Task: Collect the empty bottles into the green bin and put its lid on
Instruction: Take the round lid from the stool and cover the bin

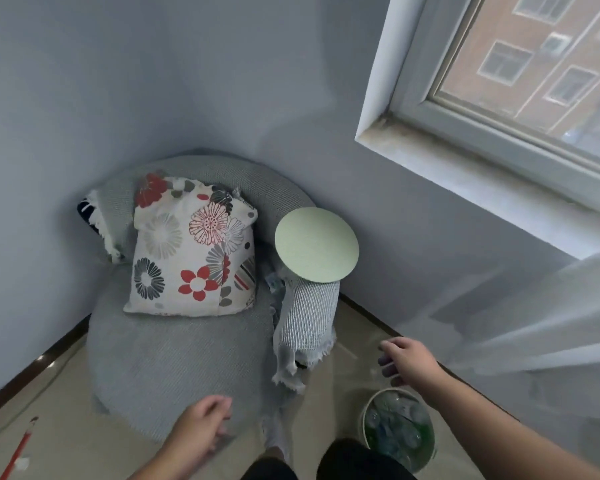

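The green bin (426, 455) stands on the floor at the lower right, open at the top, with several clear plastic bottles (395, 424) inside. Its round pale green lid (316, 244) leans up against the grey chair's armrest, above a hanging grey cloth. My right hand (407, 356) hovers over the floor just above the bin, fingers loosely spread and holding nothing. My left hand (201, 429) hangs at the chair seat's front edge with loosely curled, empty fingers. Something clear and crinkled shows between the cushion and the lid; I cannot tell what it is.
A round grey chair (174, 358) fills the corner, with a floral cushion (194, 251) on it. A fringed grey cloth (305, 327) drapes off its right side. A window (534, 71) and sheer curtain (551, 323) are at right. A red stick (20, 448) lies at lower left.
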The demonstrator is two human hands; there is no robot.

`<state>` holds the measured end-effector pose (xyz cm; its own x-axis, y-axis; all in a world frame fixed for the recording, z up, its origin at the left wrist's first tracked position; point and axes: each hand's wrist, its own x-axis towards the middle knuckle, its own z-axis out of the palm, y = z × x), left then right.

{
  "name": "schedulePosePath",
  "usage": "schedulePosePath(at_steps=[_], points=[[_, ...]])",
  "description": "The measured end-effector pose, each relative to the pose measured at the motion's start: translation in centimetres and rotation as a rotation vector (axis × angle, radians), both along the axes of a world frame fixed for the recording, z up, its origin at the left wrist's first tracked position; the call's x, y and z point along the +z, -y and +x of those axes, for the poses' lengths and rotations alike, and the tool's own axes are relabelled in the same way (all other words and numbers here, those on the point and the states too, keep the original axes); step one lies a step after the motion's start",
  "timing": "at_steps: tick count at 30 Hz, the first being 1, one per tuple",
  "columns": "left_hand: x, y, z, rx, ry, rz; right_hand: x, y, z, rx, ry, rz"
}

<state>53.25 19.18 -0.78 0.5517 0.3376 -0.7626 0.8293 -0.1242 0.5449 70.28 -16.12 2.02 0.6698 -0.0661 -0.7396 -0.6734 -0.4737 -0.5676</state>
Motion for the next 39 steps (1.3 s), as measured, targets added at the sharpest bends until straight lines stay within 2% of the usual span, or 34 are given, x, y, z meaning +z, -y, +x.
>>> schedulePosePath(at_steps=[4, 9, 15, 18, 21, 25, 30, 39], points=[[0.8, -3.2, 8.3, -0.21, -0.013, 0.008, 0.1, -3.1, 3.4, -0.075, 0.016, 0.029], [1.2, -3.6, 18.2, -0.421, 0.082, 0.065, -1.2, -5.2, 9.6, -0.144, 0.049, 0.063], [-2.4, -2.5, 29.0, -0.334, 0.147, 0.005, -6.6, -6.3, 17.9, -0.237, 0.132, -0.029], [-5.0, -2.0, 33.3, -0.232, 0.151, 0.057, -9.8, -6.9, 20.4, -0.209, 0.12, -0.093], [-7.0, -1.6, 36.3, -0.246, 0.176, 0.135, -12.5, -7.5, 22.3, -0.238, 0.08, -0.061], [-9.4, -1.0, 39.1, -0.181, 0.202, 0.107, -15.0, -7.6, 24.2, -0.315, 0.023, 0.048], [-10.1, -1.2, 40.2, -0.103, 0.207, 0.072, -15.7, -7.1, 24.6, -0.317, 0.018, 0.039], [-5.6, -0.9, 36.4, -0.088, 0.255, -0.051, -9.4, -6.3, 18.9, -0.323, 0.154, -0.035]])
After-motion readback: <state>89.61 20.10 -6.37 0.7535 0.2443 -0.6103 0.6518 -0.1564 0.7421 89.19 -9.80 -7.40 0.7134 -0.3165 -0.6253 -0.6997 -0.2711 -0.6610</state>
